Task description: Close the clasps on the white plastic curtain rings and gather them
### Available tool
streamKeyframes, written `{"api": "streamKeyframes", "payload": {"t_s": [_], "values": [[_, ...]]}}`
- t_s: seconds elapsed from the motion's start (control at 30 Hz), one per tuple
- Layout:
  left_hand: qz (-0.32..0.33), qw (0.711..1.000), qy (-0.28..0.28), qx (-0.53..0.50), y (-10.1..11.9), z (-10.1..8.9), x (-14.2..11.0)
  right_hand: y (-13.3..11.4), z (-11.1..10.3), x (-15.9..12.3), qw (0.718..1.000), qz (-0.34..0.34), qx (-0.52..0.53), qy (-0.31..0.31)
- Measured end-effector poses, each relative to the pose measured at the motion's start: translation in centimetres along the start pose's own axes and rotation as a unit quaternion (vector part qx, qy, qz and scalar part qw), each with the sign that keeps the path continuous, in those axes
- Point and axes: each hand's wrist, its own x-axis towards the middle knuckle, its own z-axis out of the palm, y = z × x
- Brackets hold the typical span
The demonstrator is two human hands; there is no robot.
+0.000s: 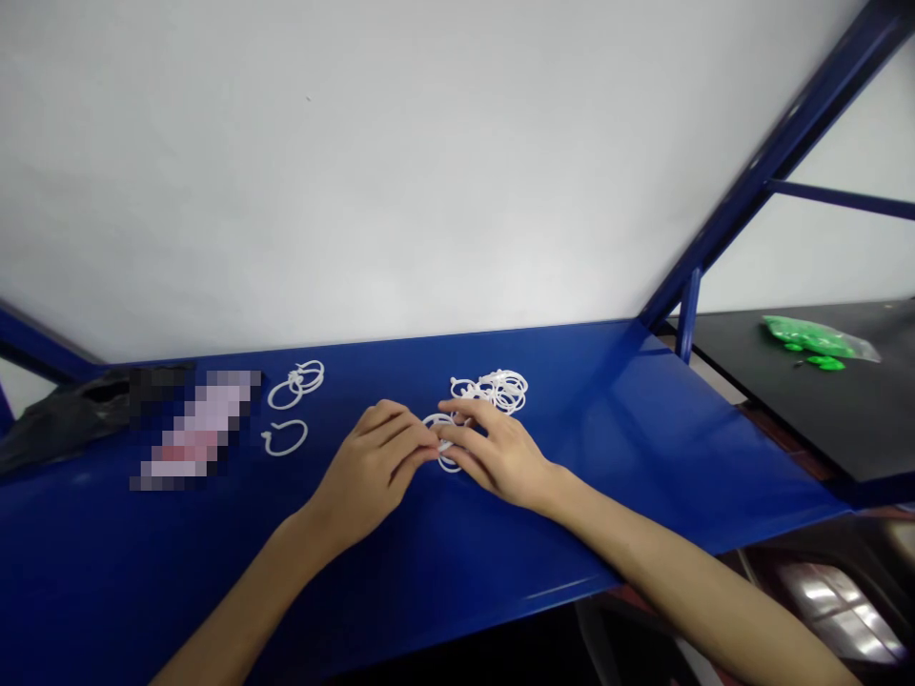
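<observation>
My left hand (376, 467) and my right hand (493, 448) meet at the middle of a blue shelf (629, 429). Both have fingers curled together, pinching white plastic rings (441, 448) between them. Just behind my right hand lies a pile of several white rings (500, 389). To the left, a small cluster of white rings (298, 381) and a single open ring (284, 438) lie on the shelf.
A black bag (64, 414) and a pixelated pinkish object (193, 429) lie at the shelf's left. A white wall rises behind. Blue frame posts (758, 171) stand to the right, beside a black surface (843, 410) with a green plastic bag (815, 338).
</observation>
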Motion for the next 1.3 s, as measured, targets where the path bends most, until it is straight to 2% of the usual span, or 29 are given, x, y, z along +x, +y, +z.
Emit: {"api": "streamKeyframes", "payload": {"t_s": [0.1, 0.17, 0.27, 0.33, 0.4, 0.5, 0.6, 0.8, 1.03, 1.3], "values": [[-0.054, 0.996, 0.005, -0.075, 0.2, 1.3, 0.5, 0.3, 0.2, -0.3, 0.997, 0.003, 0.068, 0.025], [-0.132, 0.983, 0.031, -0.126, -0.1, 2.2, 0.2, 0.5, 0.6, -0.5, 0.989, 0.067, 0.123, 0.046], [-0.237, 0.948, 0.063, -0.202, -0.6, 3.5, -0.6, 0.5, 1.1, -0.5, 0.946, 0.203, 0.244, 0.07], [-0.272, 0.929, 0.068, -0.244, -0.8, 4.1, -0.9, 0.4, 1.4, -0.4, 0.909, 0.254, 0.324, 0.064], [-0.296, 0.912, 0.084, -0.273, -0.8, 4.3, -0.9, 0.1, 1.4, -0.3, 0.892, 0.263, 0.364, 0.048], [-0.325, 0.896, 0.072, -0.293, -0.7, 4.1, -0.6, -0.4, 1.1, -0.1, 0.899, 0.25, 0.357, 0.037], [-0.322, 0.902, 0.03, -0.286, -0.5, 3.6, -0.3, -0.6, 0.8, -0.1, 0.919, 0.226, 0.321, 0.037], [-0.262, 0.937, 0.079, -0.217, -0.2, 3.4, -0.5, -0.5, 0.9, -0.3, 0.96, 0.139, 0.235, 0.062], [-0.141, 0.973, 0.101, -0.153, 0.2, 3.5, -0.7, -0.9, 0.1, -0.6, 0.971, 0.085, 0.218, 0.04], [-0.11, 0.983, 0.071, -0.127, -0.3, 3.5, -1.3, -0.9, 0.1, -0.7, 0.975, 0.086, 0.203, 0.007]]}}
